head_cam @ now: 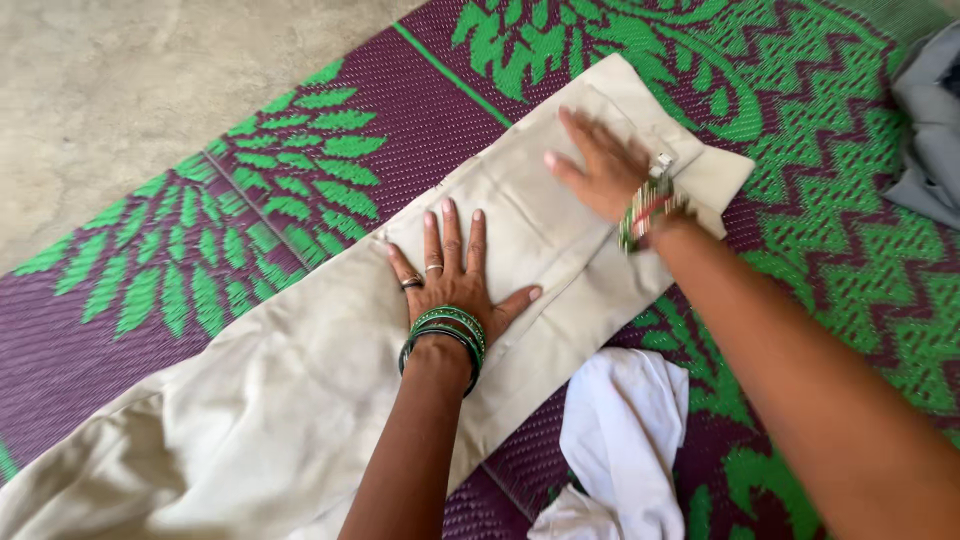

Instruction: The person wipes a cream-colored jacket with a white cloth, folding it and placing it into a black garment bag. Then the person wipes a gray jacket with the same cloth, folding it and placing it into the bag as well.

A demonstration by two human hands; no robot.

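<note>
Bare concrete floor [120, 90] fills the upper left corner, and over most of the rest lies a woven plastic mat [300, 190] in purple with bright green leaf and zigzag patterns. Stretched diagonally across the mat, from the lower left up toward the top centre, is a pair of beige trousers [300, 390], folded lengthwise into a long flat band whose far end lies squared off near the upper right. The left hand [450, 275] rests flat on the middle of the trousers, fingers spread and palm down, with rings on two fingers and green bangles at the wrist. The right hand [600, 165] presses flat on the cloth farther up, near the far end, fingers stretched out and close together, with green and red bangles at its wrist. Neither hand pinches anything. Just beside the near edge of the trousers, between the two forearms, a crumpled white cloth [620, 440] lies on the mat. At the right edge, a grey garment [930, 120] is bunched up, well apart from the hands.
</note>
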